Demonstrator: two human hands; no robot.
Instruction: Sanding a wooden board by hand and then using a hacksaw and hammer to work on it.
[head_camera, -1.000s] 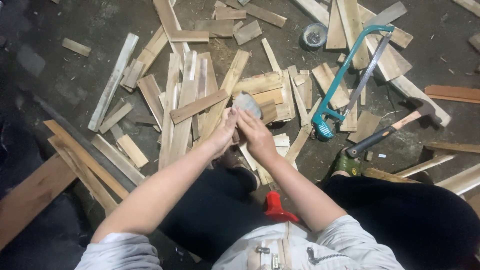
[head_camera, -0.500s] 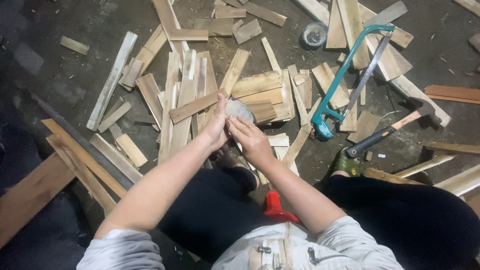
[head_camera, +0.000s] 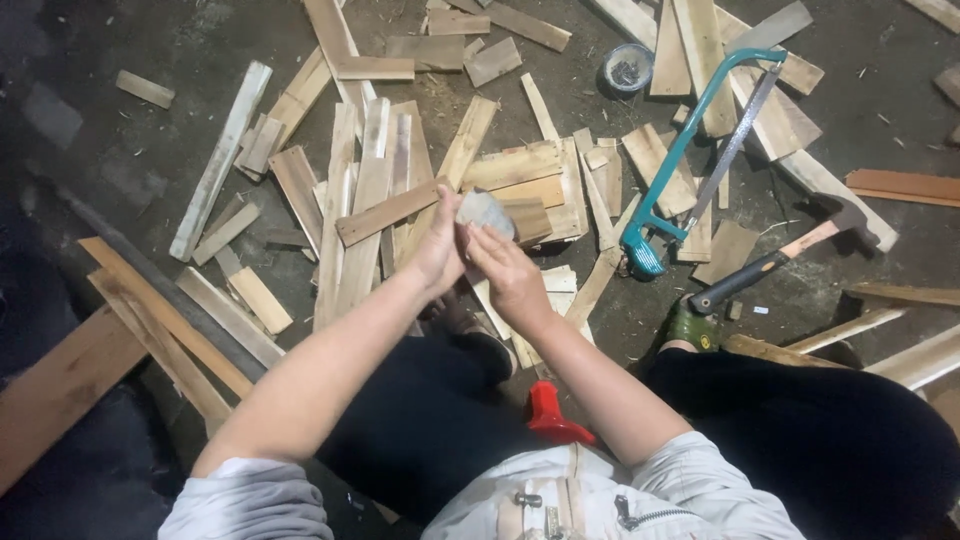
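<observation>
Head view: I look down at my two hands, close together in the middle of the frame. My left hand (head_camera: 440, 255) and my right hand (head_camera: 515, 275) both hold a small grey piece (head_camera: 485, 212) — I cannot tell just what it is. The fingers (head_camera: 490, 245) of both hands are curled shut around its lower part, and its top sticks out above them. My hands touch each other. The grey piece is up off the floor, over a pile of wood scraps (head_camera: 400, 180).

The wood scraps lie all over the dirt floor (head_camera: 130, 150) — long thin slats in the upper left of the frame, short flat blocks in the upper middle. To the right of my hands lies a teal saw (head_camera: 690, 160) with a thin blade, its handle pointing toward the lower part of the frame. Just right of it lies a hammer (head_camera: 790, 250) with a dark grip and a wooden neck. A small round tin (head_camera: 628, 68) sits near the top of the frame, above the saw. A red tool handle (head_camera: 550, 415) pokes up between my knees, low in the middle. My green shoe (head_camera: 690, 325) shows under the hammer's grip. Long brown boards (head_camera: 130, 330) lie at the left.
</observation>
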